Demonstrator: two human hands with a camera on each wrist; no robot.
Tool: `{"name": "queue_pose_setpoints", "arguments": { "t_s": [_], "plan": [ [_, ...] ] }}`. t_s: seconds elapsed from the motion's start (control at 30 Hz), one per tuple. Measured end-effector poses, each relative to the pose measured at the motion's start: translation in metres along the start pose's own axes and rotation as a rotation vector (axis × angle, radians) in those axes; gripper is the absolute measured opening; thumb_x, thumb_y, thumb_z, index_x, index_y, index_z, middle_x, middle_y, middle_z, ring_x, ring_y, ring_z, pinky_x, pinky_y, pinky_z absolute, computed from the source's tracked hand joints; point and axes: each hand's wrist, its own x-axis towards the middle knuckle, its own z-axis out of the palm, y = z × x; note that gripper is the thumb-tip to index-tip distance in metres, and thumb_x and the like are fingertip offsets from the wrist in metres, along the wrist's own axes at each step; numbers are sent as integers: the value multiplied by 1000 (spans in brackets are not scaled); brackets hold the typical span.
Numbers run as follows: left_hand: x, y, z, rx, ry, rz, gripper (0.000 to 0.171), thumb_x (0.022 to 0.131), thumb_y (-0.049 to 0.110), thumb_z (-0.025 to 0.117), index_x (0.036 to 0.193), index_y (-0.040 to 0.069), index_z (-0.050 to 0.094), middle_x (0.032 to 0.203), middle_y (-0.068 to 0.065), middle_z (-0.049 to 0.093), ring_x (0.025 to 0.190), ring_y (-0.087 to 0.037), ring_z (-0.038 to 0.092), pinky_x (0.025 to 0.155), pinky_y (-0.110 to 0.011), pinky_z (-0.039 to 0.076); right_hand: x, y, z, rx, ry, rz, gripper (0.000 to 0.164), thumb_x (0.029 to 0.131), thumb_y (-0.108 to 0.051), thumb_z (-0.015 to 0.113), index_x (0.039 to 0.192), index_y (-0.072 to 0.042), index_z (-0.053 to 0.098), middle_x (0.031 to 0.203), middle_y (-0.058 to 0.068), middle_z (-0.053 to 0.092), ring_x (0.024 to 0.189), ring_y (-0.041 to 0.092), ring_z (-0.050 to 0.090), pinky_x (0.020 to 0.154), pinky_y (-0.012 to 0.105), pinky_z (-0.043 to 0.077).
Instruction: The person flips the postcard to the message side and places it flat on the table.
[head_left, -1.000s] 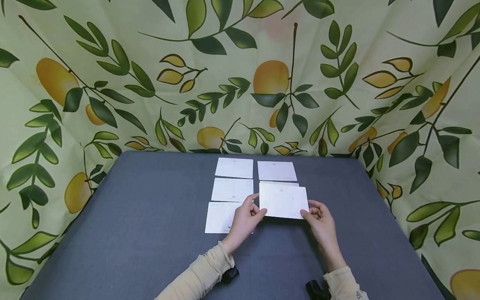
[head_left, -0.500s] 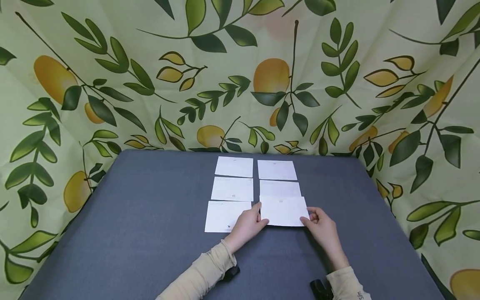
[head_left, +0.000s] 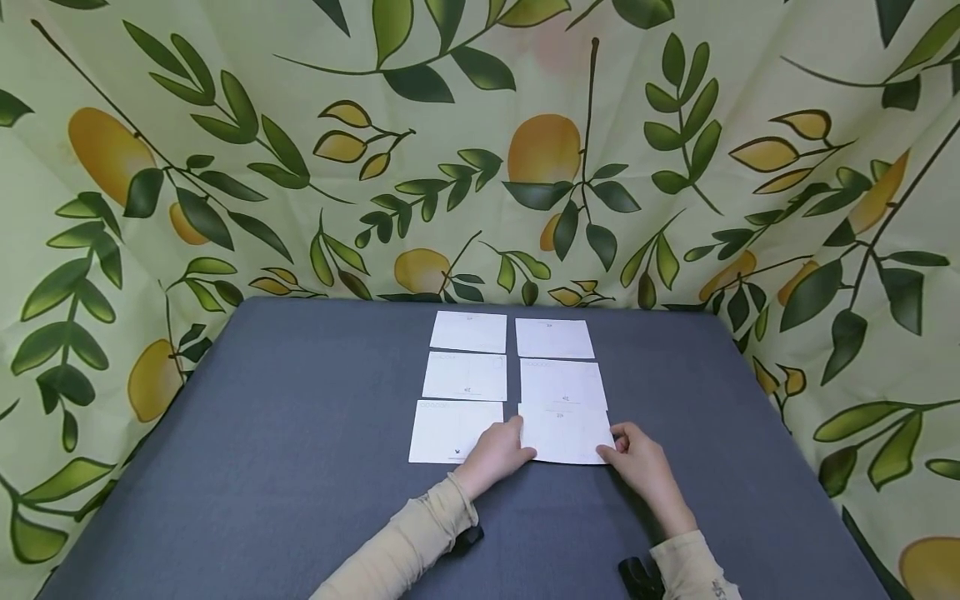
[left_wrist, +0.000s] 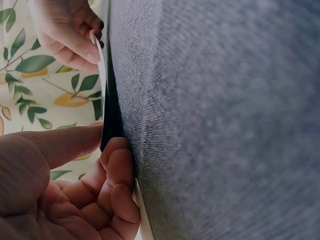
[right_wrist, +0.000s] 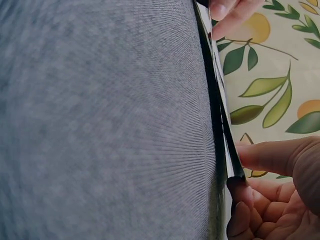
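Observation:
A white postcard [head_left: 566,437] with small faint print is held by both hands at the near end of the right column. My left hand [head_left: 493,454] pinches its left near corner between thumb and fingers. At the right near corner my right hand [head_left: 645,467] pinches it the same way. In the left wrist view the postcard shows edge-on, close over the cloth, with a dark gap beneath it. Its far edge overlaps the middle right postcard [head_left: 558,379]. My left hand also covers the right part of the near left postcard [head_left: 446,429].
Beyond lie the far right postcard [head_left: 555,339], the far left postcard [head_left: 468,332] and the middle left postcard [head_left: 463,377], flat in two columns. A grey-blue cloth covers the table [head_left: 300,433]. A leaf-and-fruit printed curtain [head_left: 450,167] hangs behind and at the sides.
Both hands have brought the held postcard nearer to the person and down toward the table. More of the middle right postcard, with its print, now shows behind it.

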Motion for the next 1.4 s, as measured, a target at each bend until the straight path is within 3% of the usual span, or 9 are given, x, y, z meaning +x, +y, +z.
{"name": "queue_pose_setpoints", "arguments": {
  "t_s": [0.33, 0.57, 0.93, 1.2, 1.4],
  "plan": [
    [-6, 6, 1, 57, 14, 16, 45, 81, 18, 69, 114, -10, 55, 84, -19, 68, 57, -13, 57, 49, -21, 42, -3, -1, 0, -31, 5, 17, 38, 81, -15, 66, 109, 8, 55, 71, 4, 46, 61, 15, 41, 57, 26, 31],
    [-5, 5, 1, 73, 17, 18, 38, 79, 19, 71, 105, -7, 58, 72, -12, 64, 54, -12, 53, 48, -21, 40, -6, -5, -2, -76, -17, 25, 39, 81, -15, 67, 108, 9, 53, 70, 5, 45, 60, 17, 41, 55, 27, 31],
    [-10, 8, 9, 129, 32, 18, 38, 76, 15, 73, 101, -9, 58, 73, -16, 66, 53, -15, 57, 46, -21, 42, -5, -1, 8, -173, -53, 25, 37, 80, -14, 68, 105, 8, 53, 72, 9, 51, 62, 19, 45, 55, 30, 34],
    [-6, 11, 9, 236, 79, 86, 44, 73, 14, 75, 104, -11, 59, 70, -15, 67, 52, -16, 60, 46, -22, 45, 4, -4, 9, -248, -64, -81, 18, 79, -7, 67, 89, 1, 55, 74, 11, 50, 64, 21, 46, 56, 32, 37],
    [3, 8, 0, 305, 130, 194, 36, 77, 21, 73, 102, -2, 62, 71, -10, 69, 53, -12, 61, 48, -21, 44, 10, -16, -1, -316, -27, -117, 18, 81, -5, 62, 96, 5, 60, 76, 13, 54, 64, 21, 48, 57, 35, 41]
  ]
}}
